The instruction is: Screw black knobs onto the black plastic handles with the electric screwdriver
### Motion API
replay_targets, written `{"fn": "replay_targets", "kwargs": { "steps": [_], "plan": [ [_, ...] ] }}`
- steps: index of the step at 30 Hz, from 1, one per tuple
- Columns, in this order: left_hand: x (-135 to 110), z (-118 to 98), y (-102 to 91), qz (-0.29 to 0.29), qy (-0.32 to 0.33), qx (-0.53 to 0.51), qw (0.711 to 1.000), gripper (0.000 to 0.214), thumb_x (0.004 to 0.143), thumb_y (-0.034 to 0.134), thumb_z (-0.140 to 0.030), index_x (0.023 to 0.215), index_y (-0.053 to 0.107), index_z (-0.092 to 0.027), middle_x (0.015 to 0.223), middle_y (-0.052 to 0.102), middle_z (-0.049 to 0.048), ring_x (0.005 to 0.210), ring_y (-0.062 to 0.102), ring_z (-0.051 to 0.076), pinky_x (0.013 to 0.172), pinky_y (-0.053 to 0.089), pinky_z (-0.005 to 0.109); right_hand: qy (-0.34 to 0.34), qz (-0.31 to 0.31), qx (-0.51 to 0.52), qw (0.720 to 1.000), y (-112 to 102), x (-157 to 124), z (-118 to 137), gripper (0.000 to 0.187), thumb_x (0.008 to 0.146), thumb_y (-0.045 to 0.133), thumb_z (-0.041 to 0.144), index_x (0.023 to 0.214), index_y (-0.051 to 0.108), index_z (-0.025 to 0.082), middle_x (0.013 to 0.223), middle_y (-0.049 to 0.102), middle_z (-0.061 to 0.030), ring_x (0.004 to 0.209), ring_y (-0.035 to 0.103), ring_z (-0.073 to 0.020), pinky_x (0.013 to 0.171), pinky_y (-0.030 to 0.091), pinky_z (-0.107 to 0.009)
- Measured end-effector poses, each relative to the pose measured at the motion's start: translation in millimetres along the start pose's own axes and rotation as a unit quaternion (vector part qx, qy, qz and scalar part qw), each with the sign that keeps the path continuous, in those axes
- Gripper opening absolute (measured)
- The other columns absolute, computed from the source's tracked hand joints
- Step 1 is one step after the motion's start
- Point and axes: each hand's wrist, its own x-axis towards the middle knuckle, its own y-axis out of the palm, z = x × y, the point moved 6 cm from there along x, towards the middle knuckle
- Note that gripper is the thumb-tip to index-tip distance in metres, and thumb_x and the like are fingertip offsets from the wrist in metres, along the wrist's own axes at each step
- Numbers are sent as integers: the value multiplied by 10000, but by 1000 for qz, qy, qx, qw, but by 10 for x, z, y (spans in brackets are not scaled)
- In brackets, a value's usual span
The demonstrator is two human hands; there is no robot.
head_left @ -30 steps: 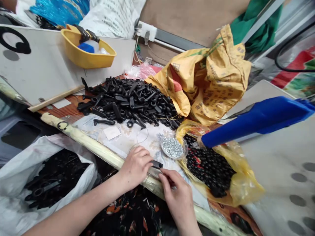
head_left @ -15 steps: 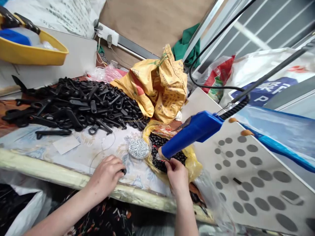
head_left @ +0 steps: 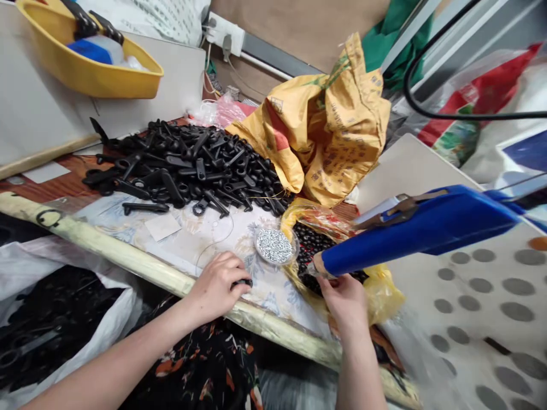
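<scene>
My left hand (head_left: 220, 287) rests near the front edge of the table, its fingers curled round a small black plastic part (head_left: 243, 281) that mostly hides under them. Over a yellow plastic bag (head_left: 387, 293) of small shiny black pieces (head_left: 308, 242), my right hand (head_left: 347, 300) is closed in a pinch. Its fingertips are by the tip of a blue-wrapped power screwdriver (head_left: 384, 250); whatever they hold is hidden. Between the hands, slightly farther back, stands a clear round tub of silvery screws (head_left: 274, 246).
A heap of black plastic handles (head_left: 192, 165) covers the back left of the table. Behind the bag stands a crumpled yellow sack (head_left: 337, 131). A yellow bin (head_left: 98, 74) is at upper left, and a white sack of black parts (head_left: 123, 319) sits below the table edge.
The view has turned, so most things appear farther right. The blue screwdriver looks larger and lies flatter. My left hand keeps the black part; my right hand stays at the bag.
</scene>
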Motion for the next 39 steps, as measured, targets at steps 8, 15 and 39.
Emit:
{"fn": "replay_targets", "kwargs": {
  "steps": [8, 15, 39],
  "plan": [
    [1, -66, -13, 0, -8, -6, 1000, 121, 822, 711, -120, 866, 762, -221, 842, 670, 17, 903, 562, 217, 839, 442, 392, 29, 152, 268, 951, 558, -859, 694, 364, 746, 749, 494, 908, 742, 168, 868, 751, -111, 715, 686, -210, 621, 568, -305],
    [-5, -67, -17, 13, -2, -17, 1000, 126, 847, 668, -113, 844, 754, -206, 819, 638, 21, 897, 546, 204, 802, 440, 363, -6, 187, 257, 948, 938, -905, 805, 258, 827, 654, 407, 904, 750, 180, 893, 757, -88, 798, 704, -212, 719, 593, -316],
    [-6, -93, -4, -4, -10, -17, 1000, 176, 821, 634, -81, 723, 724, -197, 794, 658, 24, 866, 541, 205, 806, 439, 371, -327, 227, -215, 892, 866, -829, 1358, 172, 870, 568, 128, 735, 643, 202, 638, 665, -33, 528, 614, -175, 505, 337, -259]
  ]
}}
